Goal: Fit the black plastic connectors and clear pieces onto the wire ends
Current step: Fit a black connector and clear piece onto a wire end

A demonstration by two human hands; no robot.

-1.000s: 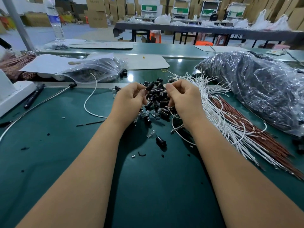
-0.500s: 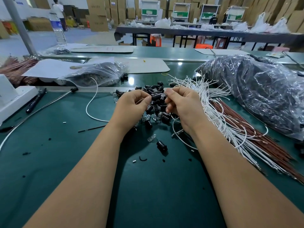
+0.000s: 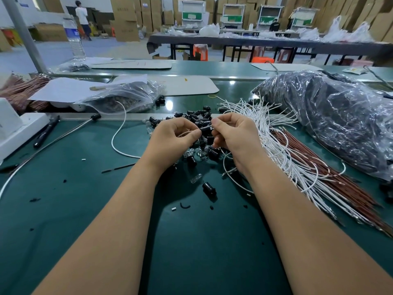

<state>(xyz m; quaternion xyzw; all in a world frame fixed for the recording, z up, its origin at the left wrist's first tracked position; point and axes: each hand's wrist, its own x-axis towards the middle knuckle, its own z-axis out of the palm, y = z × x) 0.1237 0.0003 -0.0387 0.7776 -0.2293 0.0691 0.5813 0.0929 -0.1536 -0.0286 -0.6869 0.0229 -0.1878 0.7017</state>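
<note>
Green bench mat [image 3: 63, 209], smooth, matte, strewn with small black and white scraps.
Beyond and beneath both hands: heap of black connectors [image 3: 200, 118], short ribbed plastic cylinders, mixed with clear pieces [image 3: 189, 153], glassy and small.
Just nearer than the hands: one stray black connector [image 3: 208, 188] beside one stray clear piece [image 3: 196, 178].
Right of the right hand: fan of white wires [image 3: 276, 145] over brown wires [image 3: 329, 188]; further right, crinkled plastic bag of dark parts [image 3: 331, 120].
Beyond the left hand: clear zip bag [image 3: 121, 99], contents dark, unclear.
Far left: black pen [image 3: 45, 132].
Left hand [image 3: 173, 143]: fingers curled, pinching a thin wire end [image 3: 187, 133].
Right hand [image 3: 236, 135]: fingers curled, pinching a black connector [image 3: 205, 130] between the two hands.
</note>
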